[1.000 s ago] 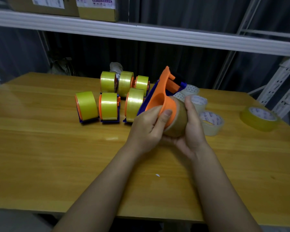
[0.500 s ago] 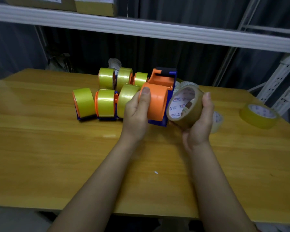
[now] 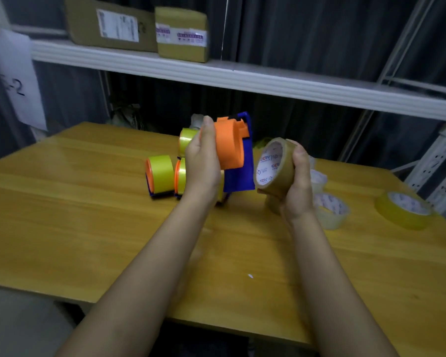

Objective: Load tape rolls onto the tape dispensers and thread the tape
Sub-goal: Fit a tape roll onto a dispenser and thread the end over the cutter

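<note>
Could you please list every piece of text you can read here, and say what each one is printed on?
"CCTV": core of the brown tape roll in the right hand.
"-2": white paper sheet hanging at left; anything before it is unclear.
Labels on the cardboard box and yellow parcel: too blurred.
Cores of the loose tape rolls: unreadable.

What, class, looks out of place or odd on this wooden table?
Nothing stands out. One small white scrap lies on the wooden table, and the loose yellow tape roll sits apart near the right edge.
</note>
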A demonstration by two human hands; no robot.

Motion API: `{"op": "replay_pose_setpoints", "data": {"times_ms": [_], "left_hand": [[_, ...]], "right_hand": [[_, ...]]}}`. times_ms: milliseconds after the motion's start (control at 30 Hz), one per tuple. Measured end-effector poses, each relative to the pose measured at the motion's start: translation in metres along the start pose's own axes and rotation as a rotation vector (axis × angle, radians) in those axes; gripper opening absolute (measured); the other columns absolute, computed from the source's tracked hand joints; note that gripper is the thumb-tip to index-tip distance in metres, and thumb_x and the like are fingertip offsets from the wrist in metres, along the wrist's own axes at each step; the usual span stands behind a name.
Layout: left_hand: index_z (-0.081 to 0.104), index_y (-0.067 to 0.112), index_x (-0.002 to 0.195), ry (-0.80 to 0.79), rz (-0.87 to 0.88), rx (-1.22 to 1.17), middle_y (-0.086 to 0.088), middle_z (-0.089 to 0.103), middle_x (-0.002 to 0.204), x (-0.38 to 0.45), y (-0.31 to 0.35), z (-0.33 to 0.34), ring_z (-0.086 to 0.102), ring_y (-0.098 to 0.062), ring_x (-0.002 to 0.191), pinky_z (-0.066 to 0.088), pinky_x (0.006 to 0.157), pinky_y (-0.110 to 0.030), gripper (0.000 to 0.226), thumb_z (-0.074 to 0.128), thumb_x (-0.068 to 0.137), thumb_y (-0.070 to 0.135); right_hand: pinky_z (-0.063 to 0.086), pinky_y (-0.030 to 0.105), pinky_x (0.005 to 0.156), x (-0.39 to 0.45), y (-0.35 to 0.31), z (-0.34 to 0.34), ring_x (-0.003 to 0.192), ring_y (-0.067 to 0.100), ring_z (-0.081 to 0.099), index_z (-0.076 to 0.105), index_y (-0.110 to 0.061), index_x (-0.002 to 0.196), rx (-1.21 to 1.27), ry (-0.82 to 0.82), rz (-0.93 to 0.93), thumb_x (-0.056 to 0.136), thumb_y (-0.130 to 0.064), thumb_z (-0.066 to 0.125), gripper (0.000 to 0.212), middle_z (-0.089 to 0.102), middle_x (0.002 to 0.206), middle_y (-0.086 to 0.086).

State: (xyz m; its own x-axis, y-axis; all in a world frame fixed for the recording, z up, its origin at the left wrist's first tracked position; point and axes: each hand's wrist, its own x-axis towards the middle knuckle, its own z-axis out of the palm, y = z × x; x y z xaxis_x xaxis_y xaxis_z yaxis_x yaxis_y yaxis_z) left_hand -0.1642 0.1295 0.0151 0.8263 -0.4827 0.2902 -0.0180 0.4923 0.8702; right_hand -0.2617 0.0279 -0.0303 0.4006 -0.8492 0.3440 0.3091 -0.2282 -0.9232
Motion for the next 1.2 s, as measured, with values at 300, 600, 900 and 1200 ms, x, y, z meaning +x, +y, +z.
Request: {"op": "replay_pose_setpoints", "data": {"times_ms": [300, 600, 900, 1200], "left_hand": [[0.038, 0.021, 0.064, 0.09, 0.155, 0.244, 0.005, 0.04, 0.056, 0.06, 0.064, -0.062, 0.04, -0.007, 0.049, 0.035, 0.054, -0.023, 0.047, 0.025, 0.103, 0.046], [0.032, 0.019, 0.064, 0.197, 0.192, 0.583, 0.001, 0.036, 0.059, 0.091, 0.066, -0.144, 0.038, -0.012, 0.053, 0.033, 0.058, -0.027, 0.045, 0.024, 0.104, 0.039], [0.037, 0.012, 0.066, 0.272, 0.217, 0.693, -0.002, 0.036, 0.061, 0.107, 0.054, -0.193, 0.035, -0.012, 0.052, 0.028, 0.05, -0.024, 0.048, 0.025, 0.104, 0.038], [0.032, 0.021, 0.063, 0.031, 0.483, 0.522, 0.005, 0.034, 0.055, 0.108, 0.045, -0.089, 0.037, -0.003, 0.045, 0.027, 0.049, -0.021, 0.042, 0.029, 0.105, 0.025]], "right_hand": [[0.045, 0.058, 0.1, 0.023, -0.015, 0.075, 0.112, 0.021, 0.059, 0.057, -0.045, 0.106, -0.007, -0.163, 0.113, 0.059, -0.076, 0.055, 0.056, 0.06, 0.122, -0.002], [0.054, 0.034, 0.079, 0.037, -0.004, 0.16, 0.111, 0.02, 0.054, 0.038, -0.025, 0.136, -0.137, -0.251, 0.101, 0.089, -0.047, 0.061, 0.057, 0.045, 0.137, 0.005], [0.049, 0.026, 0.083, 0.046, 0.015, 0.238, 0.121, 0.019, 0.045, 0.042, -0.031, 0.141, -0.31, -0.403, -0.003, 0.083, -0.052, 0.067, 0.067, 0.038, 0.138, 0.004], [0.038, 0.034, 0.108, 0.084, -0.001, 0.105, 0.124, 0.017, 0.046, 0.047, -0.026, 0.139, -0.527, -0.062, -0.065, 0.081, -0.049, 0.071, 0.067, 0.04, 0.135, 0.003]]}}
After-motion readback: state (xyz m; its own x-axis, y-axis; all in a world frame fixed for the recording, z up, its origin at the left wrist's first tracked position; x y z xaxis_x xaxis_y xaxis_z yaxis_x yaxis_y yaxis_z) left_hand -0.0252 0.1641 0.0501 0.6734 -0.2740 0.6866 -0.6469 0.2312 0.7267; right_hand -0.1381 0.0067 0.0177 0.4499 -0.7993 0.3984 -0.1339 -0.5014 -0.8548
